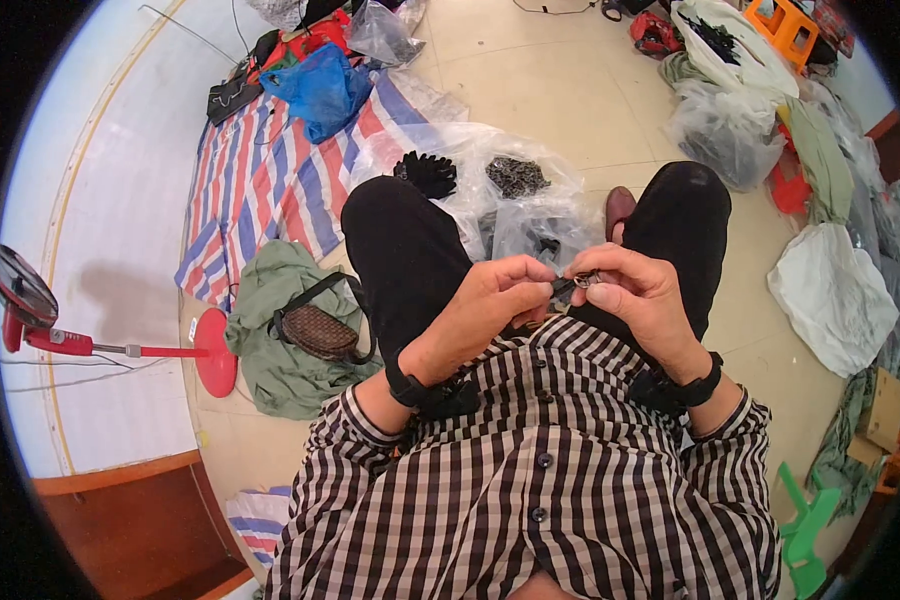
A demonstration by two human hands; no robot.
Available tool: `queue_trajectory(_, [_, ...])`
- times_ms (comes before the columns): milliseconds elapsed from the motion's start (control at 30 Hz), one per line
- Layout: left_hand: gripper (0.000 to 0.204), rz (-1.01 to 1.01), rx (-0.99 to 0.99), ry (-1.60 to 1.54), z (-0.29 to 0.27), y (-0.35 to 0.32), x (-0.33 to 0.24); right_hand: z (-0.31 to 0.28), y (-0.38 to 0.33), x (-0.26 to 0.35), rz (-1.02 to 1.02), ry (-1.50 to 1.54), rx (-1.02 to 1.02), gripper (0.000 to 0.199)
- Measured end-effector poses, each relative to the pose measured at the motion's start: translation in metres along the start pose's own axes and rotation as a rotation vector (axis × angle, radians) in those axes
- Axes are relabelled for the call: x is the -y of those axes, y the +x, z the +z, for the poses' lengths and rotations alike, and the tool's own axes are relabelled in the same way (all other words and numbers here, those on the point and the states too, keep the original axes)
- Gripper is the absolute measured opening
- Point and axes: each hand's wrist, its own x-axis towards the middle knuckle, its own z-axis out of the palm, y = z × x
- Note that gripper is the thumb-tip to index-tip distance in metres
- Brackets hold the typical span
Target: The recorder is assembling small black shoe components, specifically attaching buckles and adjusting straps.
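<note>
Above my lap, my left hand (505, 292) is closed in a pinch on the end of a short black strip (562, 288). Close beside it, my right hand (638, 292) holds a small shiny metal clasp (586, 279) between thumb and fingers. Strip and clasp meet between the hands; whether they are joined is too small to tell. Just beyond my knees, clear plastic bags (540, 225) lie on the floor. On them sit a bundle of black strips (426, 175) and a heap of small dark metal pieces (517, 177).
To the left are a green cloth (270, 355) with a brown patterned bag (320, 332), a red fan (215, 352) and a striped sheet (270, 190) bearing a blue plastic bag (320, 88). On the right lie a white sack (835, 298) and a green stool (805, 530).
</note>
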Motion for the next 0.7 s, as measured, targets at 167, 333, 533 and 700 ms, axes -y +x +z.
queue_trajectory(167, [0.011,0.064,-0.015,0.013,0.0034,-0.0036,-0.0043,0.0008,-0.0005,0.0041,-0.086,-0.020,-0.044,0.021])
queue_trajectory(333, [0.009,0.063,-0.024,0.050,0.0000,-0.0035,-0.0054,0.0041,-0.0042,0.0070,-0.089,-0.100,-0.091,0.020])
queue_trajectory(533, [0.012,0.069,0.070,-0.093,-0.0009,-0.0044,-0.0050,0.0031,-0.0023,0.0014,0.011,-0.019,-0.135,0.022])
queue_trajectory(700, [0.015,0.047,0.086,-0.105,0.0012,-0.0040,-0.0062,0.0026,-0.0029,-0.0015,0.034,0.001,-0.097,0.022])
